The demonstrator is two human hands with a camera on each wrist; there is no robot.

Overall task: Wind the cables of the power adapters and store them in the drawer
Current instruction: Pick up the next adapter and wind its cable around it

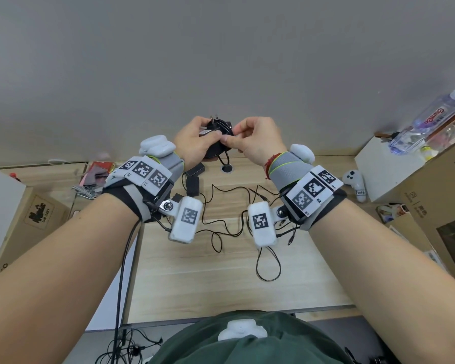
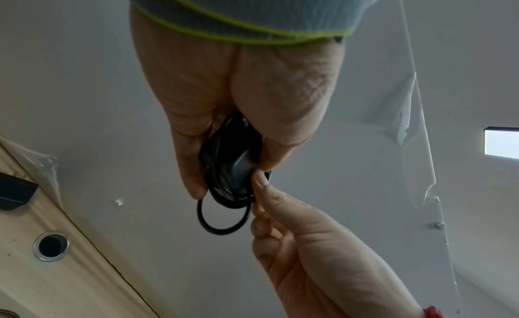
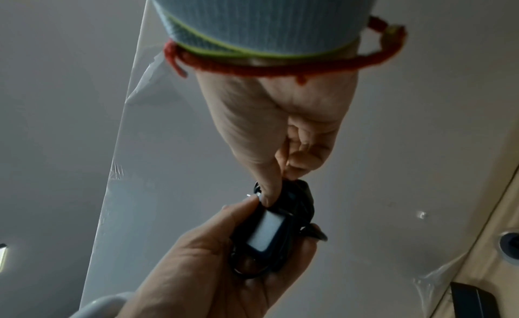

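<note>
A black power adapter (image 1: 216, 132) with its cable wound around it is raised in front of the grey wall. My left hand (image 1: 195, 144) grips the adapter (image 2: 230, 165) from the left, fingers and thumb curled round its body. My right hand (image 1: 250, 143) pinches the cable (image 2: 224, 223) at the adapter's right edge with thumb and forefinger. The adapter's white label (image 3: 262, 231) faces the right wrist view, and a loose loop of cable hangs below it. Two more black adapters (image 1: 193, 178) lie on the wooden desk (image 1: 195, 279) with their thin cables (image 1: 229, 211) sprawled out.
A round cable hole (image 1: 227, 168) sits in the desk near the wall. Cardboard boxes (image 1: 29, 219) stand at the left and at the right (image 1: 431, 200), with a water bottle (image 1: 428, 122) and a white controller (image 1: 355, 182) by the right one. Cords hang below the desk's front edge.
</note>
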